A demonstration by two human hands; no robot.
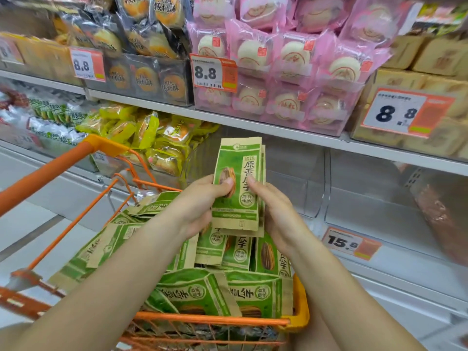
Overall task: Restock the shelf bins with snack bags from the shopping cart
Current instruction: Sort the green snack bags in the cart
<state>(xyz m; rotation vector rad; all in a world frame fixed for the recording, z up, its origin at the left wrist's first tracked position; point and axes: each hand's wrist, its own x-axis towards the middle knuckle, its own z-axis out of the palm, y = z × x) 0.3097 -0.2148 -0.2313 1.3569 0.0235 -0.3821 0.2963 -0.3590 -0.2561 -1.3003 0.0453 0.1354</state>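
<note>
I hold a small upright stack of green-and-tan snack bags (pixel 239 173) above the cart, in front of the shelf. My left hand (pixel 200 203) grips the stack's left edge with the thumb on the front. My right hand (pixel 272 211) grips its right edge, thumb also on the front. Below them, the orange shopping cart (pixel 301 315) is piled with several more of the same bags (pixel 215 292). Clear shelf bins (pixel 314 188) stand behind the stack on the lower shelf.
The upper shelf carries pink bun packs (pixel 286 62), dark pastry packs (pixel 149 41) and tan boxes (pixel 435 59) with 8.8 price tags. Yellow packs (pixel 157 138) fill a bin on the left. A 15.8 price tag (pixel 350 243) hangs on the lower shelf edge.
</note>
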